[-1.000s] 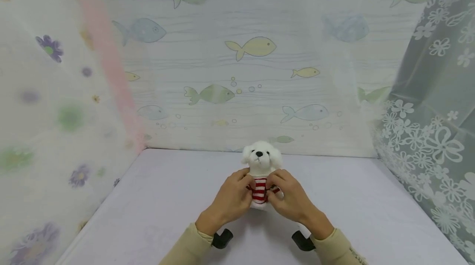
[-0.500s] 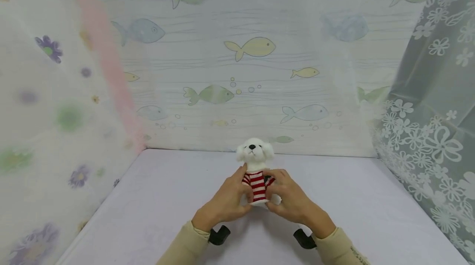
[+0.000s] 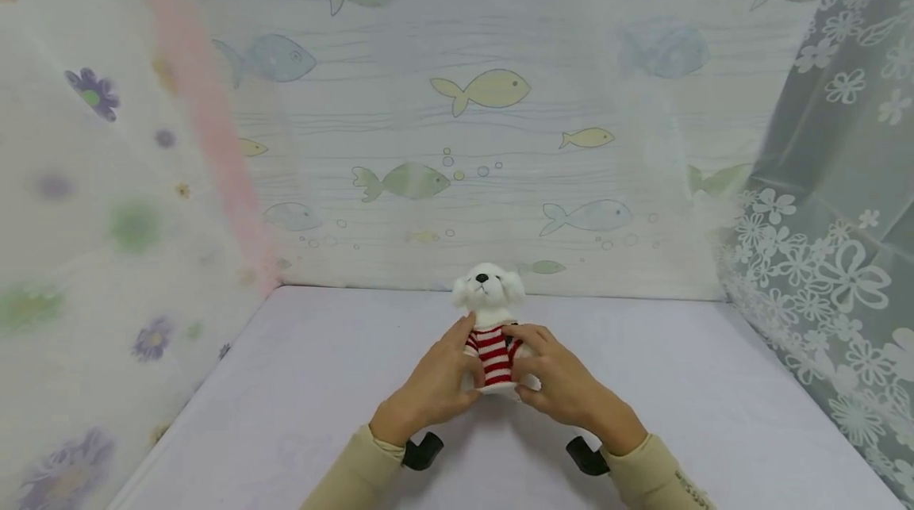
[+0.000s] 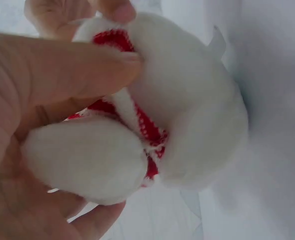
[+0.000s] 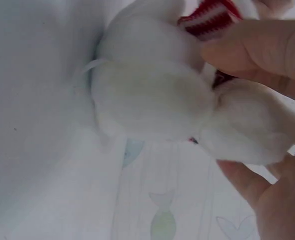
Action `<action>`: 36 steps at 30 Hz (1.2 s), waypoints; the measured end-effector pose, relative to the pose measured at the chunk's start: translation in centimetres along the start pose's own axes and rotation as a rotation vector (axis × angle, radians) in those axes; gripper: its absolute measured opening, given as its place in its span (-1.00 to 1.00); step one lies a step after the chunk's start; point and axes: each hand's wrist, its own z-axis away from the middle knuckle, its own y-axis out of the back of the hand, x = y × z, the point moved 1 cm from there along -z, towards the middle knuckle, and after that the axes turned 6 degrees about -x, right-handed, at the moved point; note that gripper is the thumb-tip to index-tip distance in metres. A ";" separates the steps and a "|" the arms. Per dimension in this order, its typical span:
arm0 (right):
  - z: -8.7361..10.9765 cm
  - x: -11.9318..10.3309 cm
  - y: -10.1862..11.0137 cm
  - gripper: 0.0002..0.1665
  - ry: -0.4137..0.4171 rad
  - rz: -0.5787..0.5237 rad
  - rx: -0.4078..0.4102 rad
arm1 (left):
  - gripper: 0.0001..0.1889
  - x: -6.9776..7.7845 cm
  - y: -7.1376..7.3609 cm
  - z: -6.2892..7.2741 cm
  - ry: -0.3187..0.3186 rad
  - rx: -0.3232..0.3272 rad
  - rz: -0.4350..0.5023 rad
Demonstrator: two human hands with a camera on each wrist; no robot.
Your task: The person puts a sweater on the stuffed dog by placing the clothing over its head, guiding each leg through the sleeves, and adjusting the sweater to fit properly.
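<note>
A white plush dog [image 3: 489,296] sits upright on the table in the head view, its face towards me. It wears a red and white striped knitted shirt [image 3: 494,355]. My left hand [image 3: 437,385] holds its side, with the thumb [image 4: 105,70] at the shirt's lower edge and fingers round one stubby arm in the left wrist view. On the other side my right hand [image 3: 562,383] grips it likewise; the right wrist view has that thumb [image 5: 252,47] beside the shirt hem and a white paw [image 5: 250,122] within the hand. Fingers behind the toy are partly hidden.
A white-covered table [image 3: 321,367] spreads around the toy. Behind it hangs a fish-print curtain [image 3: 400,240], with a flowered curtain [image 3: 107,256] at left and a grey floral one [image 3: 842,201] at right. Black wrist mounts [image 3: 424,450] show below the sleeves.
The plush dog has shifted a little left and upward, its head tipping back. Both hands have spread at the thumbs, so more of the striped shirt shows between them.
</note>
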 end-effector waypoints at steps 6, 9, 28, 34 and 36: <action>0.1 -0.2 0.1 -0.74 -0.061 -0.084 -0.016 | -0.85 0.0 -0.1 -0.1 0.063 0.066 0.127; 0.0 -0.2 -0.1 -0.79 -0.094 -0.197 0.083 | -0.91 0.3 -0.1 -0.3 0.118 0.255 0.187; -1.1 -0.2 -1.9 -0.80 -0.326 -0.536 0.165 | -0.60 0.7 0.3 0.3 0.341 0.290 0.181; -1.8 1.0 -2.1 -0.78 -0.315 -0.540 0.169 | -0.56 0.3 1.2 0.6 0.349 0.238 0.167; -2.1 1.3 -2.3 -0.73 -0.332 -0.563 0.153 | -0.55 0.2 1.4 0.7 0.337 0.216 0.171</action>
